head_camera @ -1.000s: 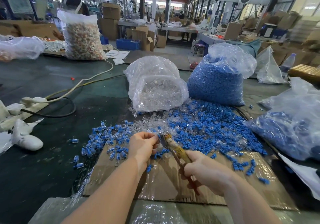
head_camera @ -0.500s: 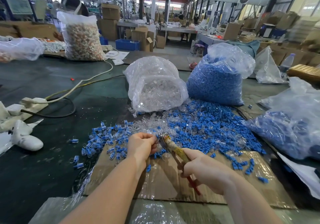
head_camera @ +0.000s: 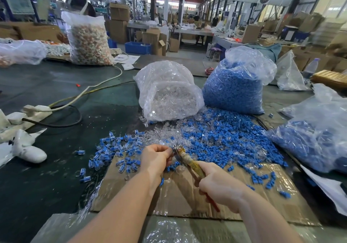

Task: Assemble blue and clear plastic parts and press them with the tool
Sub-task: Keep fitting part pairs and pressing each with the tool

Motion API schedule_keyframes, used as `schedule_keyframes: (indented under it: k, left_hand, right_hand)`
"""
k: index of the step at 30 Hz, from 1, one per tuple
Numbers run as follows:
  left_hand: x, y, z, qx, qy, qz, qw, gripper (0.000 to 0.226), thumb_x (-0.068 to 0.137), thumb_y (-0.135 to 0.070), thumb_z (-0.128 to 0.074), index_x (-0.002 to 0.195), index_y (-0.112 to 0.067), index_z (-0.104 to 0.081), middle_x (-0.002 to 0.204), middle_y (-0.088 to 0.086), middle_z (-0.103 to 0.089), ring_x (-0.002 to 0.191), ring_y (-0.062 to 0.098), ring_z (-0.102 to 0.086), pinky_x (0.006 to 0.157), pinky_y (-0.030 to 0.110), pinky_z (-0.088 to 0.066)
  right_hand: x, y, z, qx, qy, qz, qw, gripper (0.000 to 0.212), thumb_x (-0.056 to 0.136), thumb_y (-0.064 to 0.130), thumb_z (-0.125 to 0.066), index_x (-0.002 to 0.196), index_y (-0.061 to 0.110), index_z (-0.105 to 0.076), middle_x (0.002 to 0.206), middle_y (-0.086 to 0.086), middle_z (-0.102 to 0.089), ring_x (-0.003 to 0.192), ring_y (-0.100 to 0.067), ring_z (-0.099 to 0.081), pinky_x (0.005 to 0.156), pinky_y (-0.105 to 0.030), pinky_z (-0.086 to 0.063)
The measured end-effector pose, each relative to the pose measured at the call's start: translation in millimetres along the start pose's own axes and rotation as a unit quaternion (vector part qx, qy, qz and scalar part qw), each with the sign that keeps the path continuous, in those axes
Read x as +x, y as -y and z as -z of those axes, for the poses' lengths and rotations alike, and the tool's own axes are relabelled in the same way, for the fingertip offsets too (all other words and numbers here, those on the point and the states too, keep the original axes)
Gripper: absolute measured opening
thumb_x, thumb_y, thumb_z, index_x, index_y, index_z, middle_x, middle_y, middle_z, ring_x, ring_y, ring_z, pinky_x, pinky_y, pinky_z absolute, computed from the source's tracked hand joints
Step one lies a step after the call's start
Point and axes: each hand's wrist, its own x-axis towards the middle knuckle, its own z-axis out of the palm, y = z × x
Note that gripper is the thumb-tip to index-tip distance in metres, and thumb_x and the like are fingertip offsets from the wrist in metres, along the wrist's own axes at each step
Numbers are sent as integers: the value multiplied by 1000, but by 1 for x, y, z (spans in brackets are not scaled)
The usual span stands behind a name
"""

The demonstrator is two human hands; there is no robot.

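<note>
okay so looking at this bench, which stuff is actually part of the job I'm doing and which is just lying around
In use: pliers in the right hand; left hand at the tool's tip; loose blue parts; clear parts; assembled pieces; clear-parts bag; blue-parts bag.

Lying about: power strip; water bottle; bag of mixed pieces.

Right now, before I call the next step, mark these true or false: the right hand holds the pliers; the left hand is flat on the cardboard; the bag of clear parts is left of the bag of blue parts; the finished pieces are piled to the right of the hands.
1. The right hand holds the pliers. True.
2. The left hand is flat on the cardboard. False: it is curled at the pliers' tip, pinching something too small to make out.
3. The bag of clear parts is left of the bag of blue parts. True.
4. The finished pieces are piled right of the hands. False: they lie left.
</note>
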Motion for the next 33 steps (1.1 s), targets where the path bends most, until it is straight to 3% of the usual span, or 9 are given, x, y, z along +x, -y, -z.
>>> schedule_keyframes:
  k: [3,6,11,16,21,24,28,30,33]
  left_hand:
    - [0,0,-1,-4,-6,-3,1000,8,88,-2,-57,84,-7,-62,80,9,-63,63,12,-60,50,16,-49]
    - [0,-1,-1,-9,-9,-14,1000,9,88,-3,-57,83,-9,-61,79,7,-63,64,11,-59,48,14,-48]
    - [2,0,0,-25,-30,-11,999,10,88,-1,-57,83,-8,-60,78,8,-62,64,13,-57,53,19,-47]
    - [5,4,1,-28,-34,-11,999,7,87,-2,-58,85,-8,-61,78,8,-63,62,12,-58,49,16,-47]
    - [13,4,6,-62,-61,2,996,7,88,-2,-58,83,-6,-60,71,8,-61,57,13,-57,46,18,-46]
    - [19,6,17,-105,-88,26,990,5,89,0,-56,86,-3,-59,67,9,-59,53,14,-56,47,20,-47]
    - [29,8,34,-122,-202,6,972,12,90,2,-53,93,-8,-60,70,6,-60,56,12,-59,50,19,-46]
    - [35,9,46,-121,-257,-9,959,22,91,2,-51,107,-9,-62,78,3,-61,62,9,-58,51,16,-42]
    - [40,9,62,-77,-298,-17,951,33,92,-2,-48,121,-14,-58,106,5,-63,74,19,-61,57,27,-48]
  right_hand:
    - [0,2,0,-11,-6,7,1000,39,86,-4,-37,72,31,-50,66,6,-47,45,-6,-38,44,-18,-33]
    - [1,2,0,22,-2,6,1000,40,83,-6,-40,76,32,-51,72,4,-47,48,-8,-39,44,-19,-31]
    - [7,-6,-4,68,-41,4,997,65,73,-16,-46,121,27,-55,61,5,-54,56,-11,-47,58,-29,-39]
    - [4,-7,-5,142,2,16,990,64,76,-20,-42,119,24,-57,48,16,-57,44,0,-53,43,-16,-41]
    - [8,-12,-7,171,-16,20,985,72,73,-18,-43,116,37,-61,60,7,-57,52,-10,-50,52,-29,-40]
    - [7,-14,1,248,-20,24,968,68,75,-19,-49,112,37,-63,66,1,-52,53,-9,-48,55,-26,-39]
    - [18,-19,5,81,-175,45,980,52,83,0,-58,124,32,-56,72,2,-55,52,-5,-45,51,-23,-39]
    - [24,-28,9,-76,-253,10,964,48,86,23,-62,129,37,-50,90,-1,-61,78,-15,-53,73,-37,-46]
    - [28,-40,16,-242,-313,-87,914,51,89,41,-57,137,43,-37,120,-5,-50,112,-27,-43,97,-44,-34]
